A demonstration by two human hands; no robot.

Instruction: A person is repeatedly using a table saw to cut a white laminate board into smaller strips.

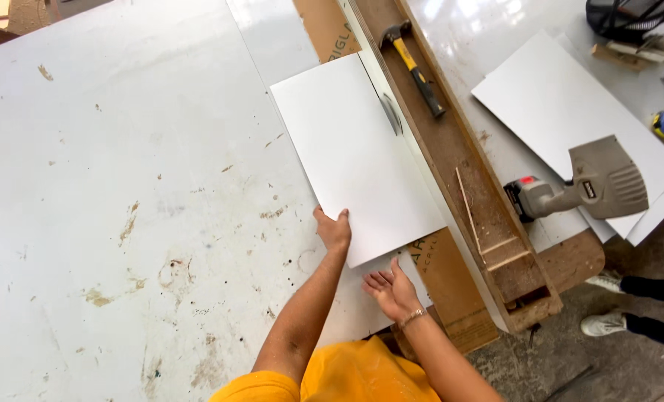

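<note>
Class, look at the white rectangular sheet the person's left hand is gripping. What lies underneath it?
The white sheet lies on the large white table and partly over a brown board, which shows at both its ends. The left hand grips its near edge. Whatever else lies beneath is covered.

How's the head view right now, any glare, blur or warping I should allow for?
Head view: sharp overall, with no motion blur on the left hand, the right hand or the white sheet. Glare washes out the glossy surface near the top, right of the hammer. Light is soft, shadows faint. The wide lens bows straight edges slightly toward the frame's borders.
</note>
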